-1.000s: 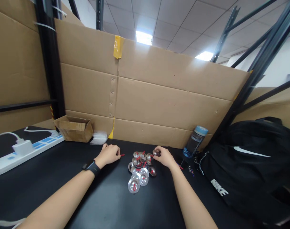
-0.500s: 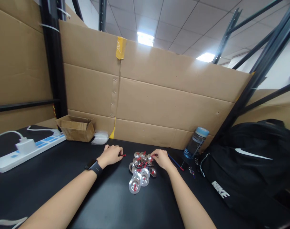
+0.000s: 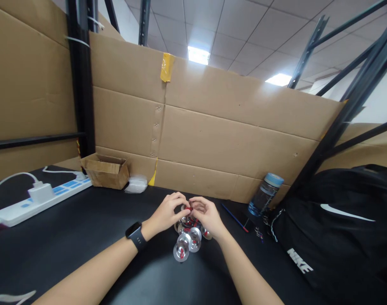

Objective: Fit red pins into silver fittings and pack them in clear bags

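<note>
Over a pile of silver finger cymbals [image 3: 181, 250] with red loops, my two hands meet fingertip to fingertip. My left hand [image 3: 169, 214], with a dark watch [image 3: 135, 235] on its wrist, pinches a small red loop [image 3: 188, 208]. From the other side my right hand [image 3: 207, 216] closes its fingers right beside that loop. What lies between the right fingertips is mostly hidden. Several cymbals lie flat and overlapping below the hands, the nearest ones in plain sight and the far ones covered by my fingers.
On the left are a white power strip [image 3: 62, 195], an open cardboard box [image 3: 107, 171] and a white plastic packet [image 3: 136, 185]. To the right stand a water bottle [image 3: 263, 195] and a black backpack [image 3: 336, 220], with a blue pen [image 3: 234, 218] and keys [image 3: 259, 234] nearby.
My left hand has moved right, bringing the red loop over the pile. My right hand has come slightly left and turned inward, so the fingertips now meet. The view has shifted slightly.
</note>
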Demonstrator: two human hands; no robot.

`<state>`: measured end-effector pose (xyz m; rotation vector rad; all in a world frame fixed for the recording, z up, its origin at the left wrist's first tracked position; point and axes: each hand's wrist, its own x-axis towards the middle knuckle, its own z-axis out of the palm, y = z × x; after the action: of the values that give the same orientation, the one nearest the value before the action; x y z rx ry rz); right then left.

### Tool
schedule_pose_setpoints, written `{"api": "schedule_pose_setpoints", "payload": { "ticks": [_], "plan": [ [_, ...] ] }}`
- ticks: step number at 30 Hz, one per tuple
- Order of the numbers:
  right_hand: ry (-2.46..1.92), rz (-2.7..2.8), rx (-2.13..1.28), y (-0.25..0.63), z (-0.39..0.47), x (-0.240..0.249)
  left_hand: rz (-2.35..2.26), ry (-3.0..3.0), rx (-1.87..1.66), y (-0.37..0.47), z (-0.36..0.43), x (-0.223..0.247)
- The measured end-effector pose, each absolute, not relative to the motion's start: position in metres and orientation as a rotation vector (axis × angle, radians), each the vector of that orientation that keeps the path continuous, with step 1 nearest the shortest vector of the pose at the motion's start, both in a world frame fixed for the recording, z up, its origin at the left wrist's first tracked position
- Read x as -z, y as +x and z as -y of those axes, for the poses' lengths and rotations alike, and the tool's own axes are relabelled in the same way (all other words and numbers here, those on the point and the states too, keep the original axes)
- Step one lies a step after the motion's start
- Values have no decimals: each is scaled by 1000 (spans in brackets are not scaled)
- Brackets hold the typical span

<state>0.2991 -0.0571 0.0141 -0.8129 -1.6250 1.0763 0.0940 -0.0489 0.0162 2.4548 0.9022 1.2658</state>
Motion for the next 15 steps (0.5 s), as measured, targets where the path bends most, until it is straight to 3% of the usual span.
{"api": "schedule_pose_setpoints", "payload": {
  "ticks": [9,15],
  "plan": [
    [-827,1602,-1115,294,53,1,-935,2604,-1111,85,42,-12],
    [-799,1698,-1101,293,59,-3,-918,2484,-1195,91,46,-11]
  ]
}}
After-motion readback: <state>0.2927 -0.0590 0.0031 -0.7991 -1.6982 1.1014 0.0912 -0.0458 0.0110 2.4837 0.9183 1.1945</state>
